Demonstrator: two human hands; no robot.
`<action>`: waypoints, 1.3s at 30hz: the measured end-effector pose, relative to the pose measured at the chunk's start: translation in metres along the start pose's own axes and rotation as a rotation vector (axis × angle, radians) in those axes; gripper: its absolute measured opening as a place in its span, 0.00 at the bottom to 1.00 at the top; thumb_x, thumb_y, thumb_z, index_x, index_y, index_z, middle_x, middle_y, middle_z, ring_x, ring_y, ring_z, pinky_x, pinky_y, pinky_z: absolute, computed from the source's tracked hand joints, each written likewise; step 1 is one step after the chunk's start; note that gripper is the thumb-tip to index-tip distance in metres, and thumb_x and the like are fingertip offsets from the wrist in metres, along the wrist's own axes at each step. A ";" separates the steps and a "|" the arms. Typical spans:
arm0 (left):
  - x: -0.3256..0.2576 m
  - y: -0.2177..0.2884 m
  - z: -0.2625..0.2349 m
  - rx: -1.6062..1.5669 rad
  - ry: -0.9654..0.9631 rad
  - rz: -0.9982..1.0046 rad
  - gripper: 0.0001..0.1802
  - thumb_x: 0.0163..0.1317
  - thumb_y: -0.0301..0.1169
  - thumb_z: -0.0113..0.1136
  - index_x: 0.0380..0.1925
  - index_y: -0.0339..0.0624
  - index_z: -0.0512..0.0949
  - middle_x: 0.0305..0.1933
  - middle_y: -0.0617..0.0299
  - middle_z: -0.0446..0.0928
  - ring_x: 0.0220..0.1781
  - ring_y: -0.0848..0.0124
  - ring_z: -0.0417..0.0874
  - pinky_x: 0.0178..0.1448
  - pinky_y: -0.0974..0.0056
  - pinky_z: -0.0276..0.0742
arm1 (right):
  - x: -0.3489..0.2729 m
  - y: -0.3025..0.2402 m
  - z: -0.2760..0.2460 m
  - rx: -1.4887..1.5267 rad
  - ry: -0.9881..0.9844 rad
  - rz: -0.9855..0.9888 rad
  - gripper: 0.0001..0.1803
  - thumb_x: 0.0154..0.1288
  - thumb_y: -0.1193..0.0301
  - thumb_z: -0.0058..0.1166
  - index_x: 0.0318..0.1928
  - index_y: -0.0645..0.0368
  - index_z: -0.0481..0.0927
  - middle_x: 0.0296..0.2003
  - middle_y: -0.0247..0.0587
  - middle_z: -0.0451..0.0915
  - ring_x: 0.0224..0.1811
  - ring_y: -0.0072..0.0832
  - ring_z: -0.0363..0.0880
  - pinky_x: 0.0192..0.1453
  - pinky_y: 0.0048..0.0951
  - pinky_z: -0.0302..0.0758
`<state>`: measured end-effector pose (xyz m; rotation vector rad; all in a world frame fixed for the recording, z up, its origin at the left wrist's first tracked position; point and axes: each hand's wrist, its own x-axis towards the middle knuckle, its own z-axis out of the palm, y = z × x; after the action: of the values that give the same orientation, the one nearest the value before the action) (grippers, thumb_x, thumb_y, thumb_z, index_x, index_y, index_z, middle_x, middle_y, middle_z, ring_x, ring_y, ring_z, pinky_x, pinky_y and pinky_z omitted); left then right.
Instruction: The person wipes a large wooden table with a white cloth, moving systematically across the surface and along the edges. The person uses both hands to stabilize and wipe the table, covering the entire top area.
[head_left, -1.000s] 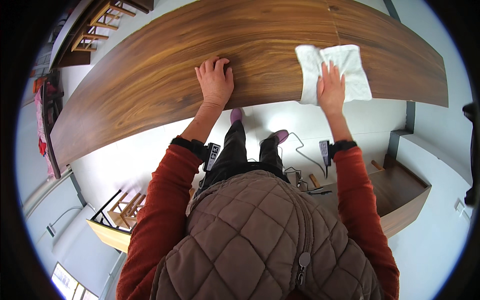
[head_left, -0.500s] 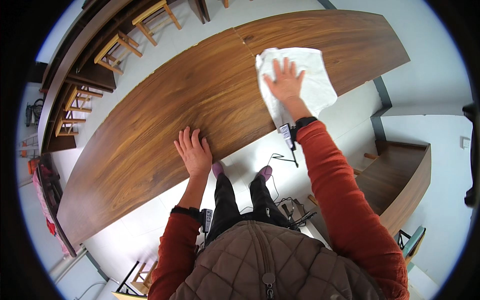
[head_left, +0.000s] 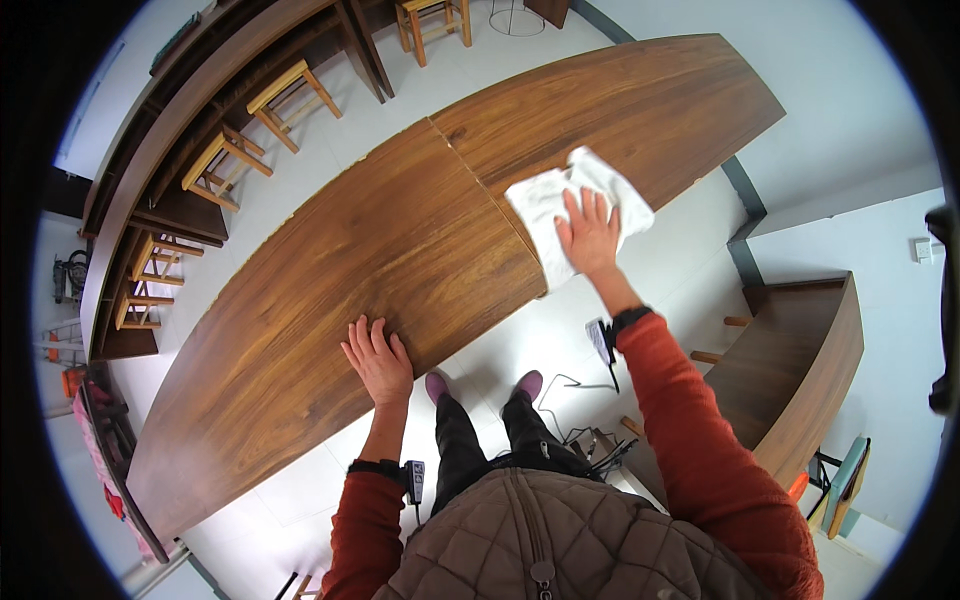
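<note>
Right hand (head_left: 590,235) presses white cloth (head_left: 560,200) flat-fingered; left hand (head_left: 378,358) splayed on table (head_left: 330,260)

Rust-red sleeves, brown quilted zip vest, black trousers, purple shoes, black wrist straps with small devices.

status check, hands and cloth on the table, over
Right hand flat on white cloth, pressing it to the wooden table. Left hand flat, braced at near edge. Nothing else on the tabletop.
</note>
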<state>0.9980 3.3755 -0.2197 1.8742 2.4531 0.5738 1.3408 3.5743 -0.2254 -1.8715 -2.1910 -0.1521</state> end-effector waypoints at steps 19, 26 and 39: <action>0.000 0.005 -0.005 0.074 -0.066 -0.013 0.19 0.69 0.33 0.50 0.58 0.42 0.69 0.70 0.48 0.61 0.75 0.47 0.56 0.78 0.40 0.44 | 0.020 0.046 0.002 0.027 -0.062 -0.026 0.32 0.66 0.51 0.53 0.68 0.44 0.68 0.68 0.46 0.65 0.71 0.48 0.61 0.63 0.53 0.68; 0.000 0.000 -0.003 0.098 -0.049 -0.017 0.19 0.68 0.33 0.51 0.58 0.42 0.69 0.70 0.48 0.62 0.75 0.46 0.57 0.78 0.40 0.44 | 0.106 0.110 0.026 -0.130 -0.071 0.241 0.33 0.73 0.45 0.36 0.73 0.45 0.60 0.74 0.47 0.56 0.76 0.47 0.53 0.74 0.63 0.47; -0.001 -0.004 0.000 0.103 -0.030 0.012 0.19 0.70 0.31 0.49 0.59 0.42 0.69 0.70 0.49 0.62 0.75 0.48 0.57 0.78 0.41 0.45 | -0.009 0.045 -0.008 0.170 -0.006 -0.159 0.24 0.68 0.65 0.50 0.64 0.50 0.72 0.65 0.42 0.69 0.69 0.40 0.64 0.75 0.51 0.55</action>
<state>0.9947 3.3741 -0.2209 1.9198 2.4999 0.4244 1.3878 3.5710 -0.2240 -1.6109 -2.2773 0.0111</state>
